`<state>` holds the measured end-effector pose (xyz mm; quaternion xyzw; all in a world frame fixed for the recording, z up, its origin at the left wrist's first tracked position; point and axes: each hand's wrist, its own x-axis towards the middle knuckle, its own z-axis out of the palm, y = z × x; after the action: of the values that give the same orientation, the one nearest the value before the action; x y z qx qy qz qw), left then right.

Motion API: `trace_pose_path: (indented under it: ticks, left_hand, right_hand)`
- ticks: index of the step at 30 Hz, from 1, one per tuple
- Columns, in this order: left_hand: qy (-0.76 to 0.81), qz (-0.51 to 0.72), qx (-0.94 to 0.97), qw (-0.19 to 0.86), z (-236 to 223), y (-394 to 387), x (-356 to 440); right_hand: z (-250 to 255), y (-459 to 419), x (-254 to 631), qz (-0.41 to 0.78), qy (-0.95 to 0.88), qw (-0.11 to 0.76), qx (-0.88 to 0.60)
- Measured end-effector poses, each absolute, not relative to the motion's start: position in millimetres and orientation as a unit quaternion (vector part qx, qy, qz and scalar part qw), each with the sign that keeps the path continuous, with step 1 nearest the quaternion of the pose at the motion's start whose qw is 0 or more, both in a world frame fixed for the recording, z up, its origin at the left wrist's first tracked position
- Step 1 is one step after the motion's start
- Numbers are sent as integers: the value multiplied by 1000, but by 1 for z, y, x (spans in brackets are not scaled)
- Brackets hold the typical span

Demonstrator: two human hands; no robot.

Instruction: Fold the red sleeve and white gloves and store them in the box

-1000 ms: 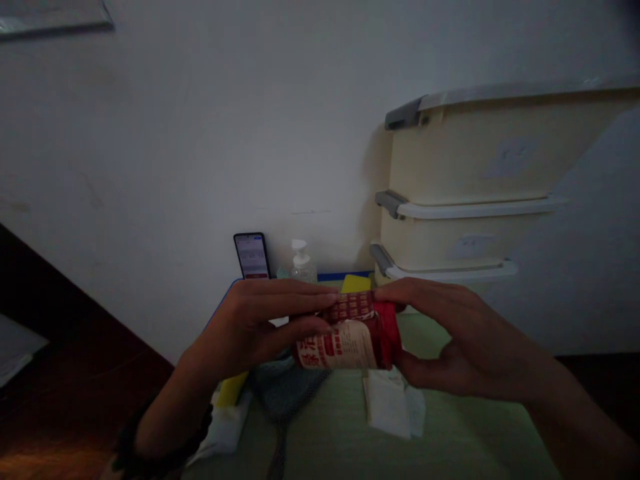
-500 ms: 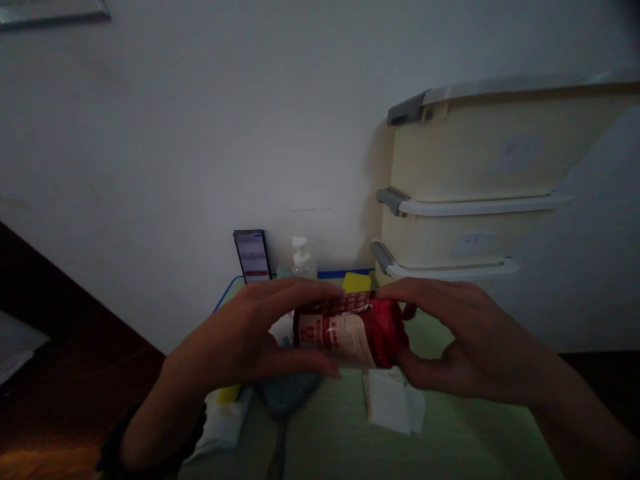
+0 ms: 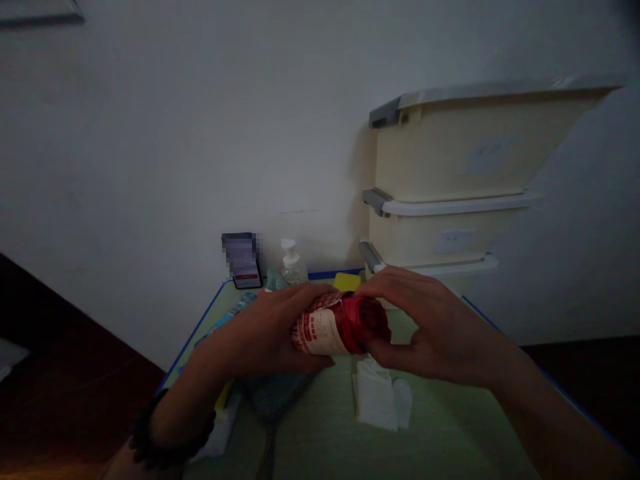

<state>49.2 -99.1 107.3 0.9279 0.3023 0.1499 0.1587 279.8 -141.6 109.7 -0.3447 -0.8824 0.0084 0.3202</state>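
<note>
Both the left hand (image 3: pixel 260 330) and the right hand (image 3: pixel 430 327) close their fingers around a crumpled red-and-white printed plastic packet (image 3: pixel 340 325), held above the green-topped counter (image 3: pixel 450 433) just over a white folded tissue (image 3: pixel 377 399).

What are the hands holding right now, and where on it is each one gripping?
Both hold one red and white packet above the table. The left hand grips its white printed end, the right hand its crumpled red end.
</note>
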Motion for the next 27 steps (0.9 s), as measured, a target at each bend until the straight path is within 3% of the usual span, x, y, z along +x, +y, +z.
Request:
trace_pose_path:
  ticks: [9,15,27]
  left_hand:
    - [287,111,930,199,110,-95,39]
    - [301,107,929,189,113,-96,35]
    - [314,77,905,277,113,-99,39]
  right_hand:
    - [111,-139,282,36,-873,331,-357]
    - [109,-141,277,103,-894,266,-346]
    - [96,-127,274,235,-839,338,-355]
